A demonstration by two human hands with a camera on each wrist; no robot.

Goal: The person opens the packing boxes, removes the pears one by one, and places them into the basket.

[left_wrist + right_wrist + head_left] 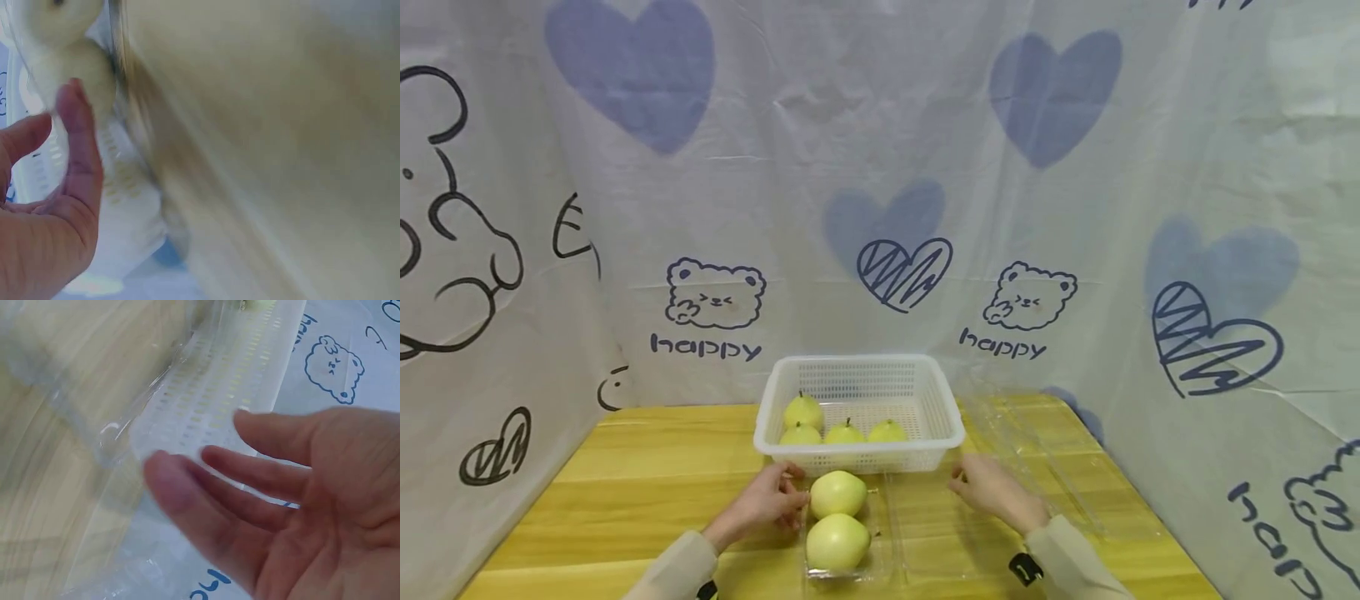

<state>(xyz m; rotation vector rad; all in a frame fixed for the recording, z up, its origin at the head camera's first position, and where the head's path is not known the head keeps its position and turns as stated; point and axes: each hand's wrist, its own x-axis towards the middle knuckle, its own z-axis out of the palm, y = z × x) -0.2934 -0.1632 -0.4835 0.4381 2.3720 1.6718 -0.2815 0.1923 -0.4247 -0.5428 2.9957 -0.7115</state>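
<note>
Two yellow-green pears lie one in front of the other in a clear plastic box. Its transparent lid is spread flat to the right. My left hand is at the box's left side, fingertips right by the rear pear. In the left wrist view, that hand's thumb and fingers are slightly bent beside the clear wall. Over the lid's far right part, my right hand hangs with loosely bent fingers and nothing between them.
Behind the box stands a white perforated basket holding several pears. More clear plastic packaging lies on the right of the wood-patterned table. A printed cloth surrounds the table's back and sides.
</note>
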